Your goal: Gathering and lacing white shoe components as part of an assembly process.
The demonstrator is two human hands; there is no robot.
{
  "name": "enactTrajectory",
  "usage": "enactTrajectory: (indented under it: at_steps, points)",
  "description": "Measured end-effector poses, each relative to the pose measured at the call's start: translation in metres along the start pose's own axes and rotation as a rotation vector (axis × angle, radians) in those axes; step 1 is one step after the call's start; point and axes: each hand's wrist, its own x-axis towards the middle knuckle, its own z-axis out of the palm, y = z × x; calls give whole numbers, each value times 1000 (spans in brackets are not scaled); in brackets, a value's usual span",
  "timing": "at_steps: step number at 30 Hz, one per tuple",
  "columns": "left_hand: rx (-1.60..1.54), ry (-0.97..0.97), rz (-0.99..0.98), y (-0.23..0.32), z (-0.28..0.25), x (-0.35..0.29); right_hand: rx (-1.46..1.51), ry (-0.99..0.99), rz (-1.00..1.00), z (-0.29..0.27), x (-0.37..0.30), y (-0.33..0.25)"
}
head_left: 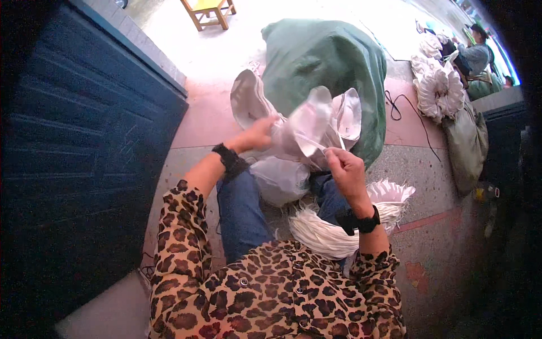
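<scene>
In front of my knees I hold up a pale curved cloth piece, slightly blurred. My left hand is closed at its left side; my fingertips are partly hidden there. Between thumb and fingers, my right hand pinches a narrow white strap that runs across the piece. A stack of similar curved pieces rests against a large green sack, left of the held piece. More such pieces lie just to its right. Below my hands, a whitish bundle sits between my knees.
A bundle of white strips lies by my right thigh. A blue door stands at the left. Black cable crosses the floor. At right are white gathered bundles and a grey-green sack. Farther back sit a person and a yellow stool.
</scene>
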Motion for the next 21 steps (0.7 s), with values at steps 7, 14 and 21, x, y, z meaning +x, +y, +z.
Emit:
enactTrajectory:
  at_steps: [7, 14, 21]
  points:
    - [243, 158, -203, 17, 39, 47, 57, -107, 105, -2, -10, 14]
    - [666, 129, -350, -13, 24, 67, 52, -204, 132, -6, -25, 15]
    - [547, 412, 161, 82, 50, 24, 289, -163, 336, 4, 10, 19]
